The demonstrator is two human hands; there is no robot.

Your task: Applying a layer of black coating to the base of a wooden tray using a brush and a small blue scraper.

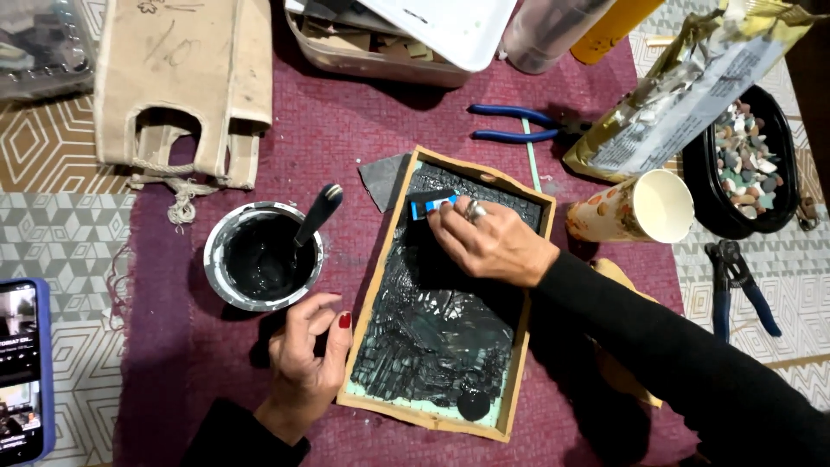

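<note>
Closest to me is the wooden tray [515, 363], smeared with black grout over a mosaic, sitting on the maroon cloth [337, 130]. My left hand [307, 363] rests loosely curled against the tray's left rim, holding nothing. My right hand [488, 242] pinches a small blue-edged scraper card [430, 206] pressed onto the grout near the top. Just left sits the grout cup [226, 252] with a spoon [318, 214] in it. Blue pliers [510, 124] lie beyond.
</note>
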